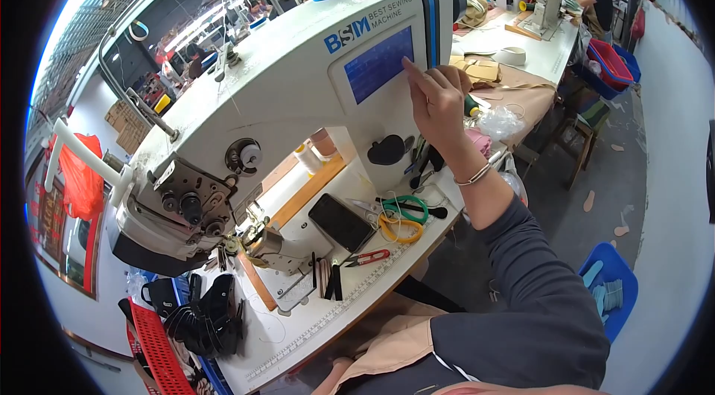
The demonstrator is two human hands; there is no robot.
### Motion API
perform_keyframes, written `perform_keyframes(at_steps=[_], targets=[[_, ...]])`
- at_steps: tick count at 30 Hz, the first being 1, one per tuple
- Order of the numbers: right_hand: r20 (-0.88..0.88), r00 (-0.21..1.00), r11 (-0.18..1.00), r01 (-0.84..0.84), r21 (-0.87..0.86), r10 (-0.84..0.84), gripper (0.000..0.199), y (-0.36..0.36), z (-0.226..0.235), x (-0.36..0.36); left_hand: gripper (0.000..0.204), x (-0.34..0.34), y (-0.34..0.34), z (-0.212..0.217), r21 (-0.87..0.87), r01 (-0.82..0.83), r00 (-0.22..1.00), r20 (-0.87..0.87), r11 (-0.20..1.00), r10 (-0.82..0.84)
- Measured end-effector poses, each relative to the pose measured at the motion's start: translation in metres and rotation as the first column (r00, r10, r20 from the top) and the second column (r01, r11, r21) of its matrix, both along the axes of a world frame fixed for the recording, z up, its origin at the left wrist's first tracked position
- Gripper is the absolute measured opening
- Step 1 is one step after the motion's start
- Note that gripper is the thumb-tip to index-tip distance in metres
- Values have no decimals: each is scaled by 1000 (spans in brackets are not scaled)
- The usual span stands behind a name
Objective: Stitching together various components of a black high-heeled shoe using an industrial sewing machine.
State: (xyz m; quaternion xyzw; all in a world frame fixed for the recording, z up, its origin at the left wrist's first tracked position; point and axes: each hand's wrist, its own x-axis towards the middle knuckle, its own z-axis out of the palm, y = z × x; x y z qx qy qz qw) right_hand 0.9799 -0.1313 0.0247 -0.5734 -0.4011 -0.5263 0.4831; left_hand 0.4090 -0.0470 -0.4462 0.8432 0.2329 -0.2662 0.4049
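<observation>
My right hand (pixel 439 103) is raised to the blue touch screen (pixel 378 66) on the arm of a white industrial sewing machine (pixel 275 67). Its index finger is stretched out to the screen's right edge, the other fingers are loosely bent, and it holds nothing. At the lower edge, only a small piece of my left hand (pixel 339 367) shows beside a tan apron; its fingers are hidden. Below the machine's arm are the needle and presser parts (pixel 257 235). A dark phone (pixel 341 222) lies on the white table (pixel 298 343) beside them.
Green-handled scissors (pixel 406 209), yellow-handled scissors (pixel 401 230) and red thread snips (pixel 369 257) lie near the phone. Black shoe-like pieces (pixel 212 317) sit at the table's left, by a red basket (pixel 158 343). A blue bin (pixel 614 283) stands on the floor at right. Another person (pixel 596 4) sits farther back.
</observation>
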Motion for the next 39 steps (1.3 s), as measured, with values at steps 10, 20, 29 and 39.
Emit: perform_keyframes(at_steps=[10, 20, 29, 39], targets=[[-32, 999, 999, -42, 34, 43, 30, 4, -4, 11, 37, 8, 1, 8, -67, -20, 999, 43, 998, 23], [-39, 994, 993, -108, -57, 106, 33, 2, -5, 8, 36, 20, 5, 16, -136, -35, 995, 88, 990, 47], [-41, 999, 999, -32, 4, 32, 34, -1, -4, 15, 36, 32, 7, 27, -198, -44, 990, 125, 979, 70], [-33, 994, 994, -104, 37, 105, 34, -2, -4, 10, 36, 50, 10, 47, -261, -49, 981, 166, 964, 95]])
